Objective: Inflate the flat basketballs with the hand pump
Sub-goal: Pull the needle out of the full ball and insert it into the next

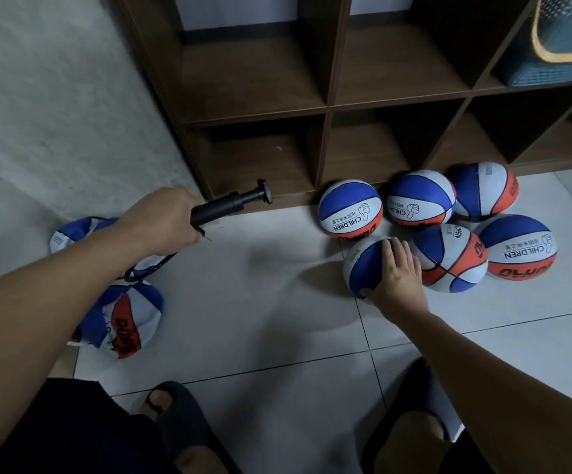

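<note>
My left hand (161,218) grips the barrel of a black hand pump (231,201) above the floor, its T-handle pointing right toward the shelf. A thin black hose (148,268) loops down from the pump. Two flat blue, white and orange basketballs lie at the left, one (127,319) crumpled near my forearm and one (69,232) behind my wrist. My right hand (397,273) rests on top of a round basketball (363,265), fingers spread and the thumb curled round its near side. Several other round basketballs (349,208) cluster to the right of it.
A dark wooden cubby shelf (325,111) stands on the tiled floor behind the balls. A blue basket (558,42) with a yellow rim sits in its upper right cubby. A grey wall (55,97) is at the left. My feet in dark slippers (189,425) are at the bottom.
</note>
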The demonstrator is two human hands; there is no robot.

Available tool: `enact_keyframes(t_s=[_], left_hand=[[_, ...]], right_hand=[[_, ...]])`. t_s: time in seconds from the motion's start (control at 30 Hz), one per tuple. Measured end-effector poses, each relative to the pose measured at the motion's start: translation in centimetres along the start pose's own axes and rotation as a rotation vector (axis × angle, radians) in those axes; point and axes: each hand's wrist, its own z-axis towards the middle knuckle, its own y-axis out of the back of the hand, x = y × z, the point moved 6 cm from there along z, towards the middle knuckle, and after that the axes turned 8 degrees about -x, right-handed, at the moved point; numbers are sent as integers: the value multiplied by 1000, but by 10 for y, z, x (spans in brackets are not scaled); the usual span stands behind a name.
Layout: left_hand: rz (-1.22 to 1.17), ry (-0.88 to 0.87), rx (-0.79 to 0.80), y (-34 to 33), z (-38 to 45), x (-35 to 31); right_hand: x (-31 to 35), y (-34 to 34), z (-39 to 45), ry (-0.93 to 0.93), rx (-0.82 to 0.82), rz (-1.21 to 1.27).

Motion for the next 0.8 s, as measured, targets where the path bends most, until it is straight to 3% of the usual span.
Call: enact_keyframes(t_s=[0.37,0.6,0.8], left_hand=[[16,29,63,7,-4,20],[13,134,49,56,-42,55],[-33,343,7,85,-97,134]], right_hand=[[41,23,9,84,-25,83],[181,33,12,315,21,302],[315,0,-10,585,140,359]])
